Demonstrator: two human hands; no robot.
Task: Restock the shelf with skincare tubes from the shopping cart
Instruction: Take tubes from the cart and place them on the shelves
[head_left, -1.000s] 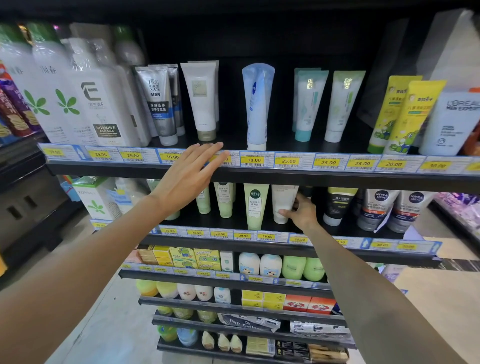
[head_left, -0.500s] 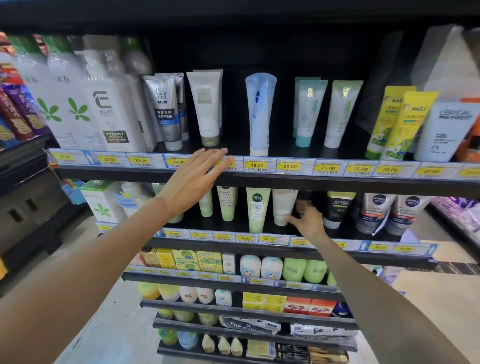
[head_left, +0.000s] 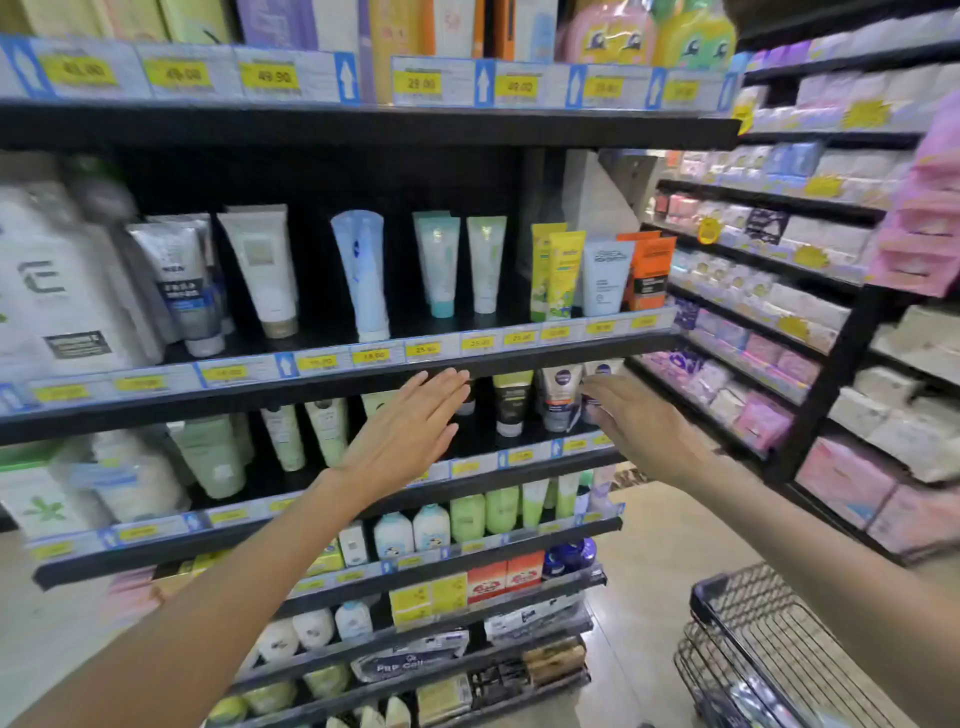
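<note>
Both hands empty, fingers straight: left hand (head_left: 410, 436), right hand (head_left: 636, 423). Shopping cart (head_left: 748, 639) seen below right hand, nearer it; tubes inside blurred.

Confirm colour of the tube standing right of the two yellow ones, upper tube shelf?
White L'Oreal tube with dark lettering; head view.

A black shelf (head_left: 363, 382) (price tags along its front edge) carries upright skincare tubes (head_left: 363, 275); the shopping cart (head_left: 753, 649) stands on the floor (head_left: 649, 545).
</note>
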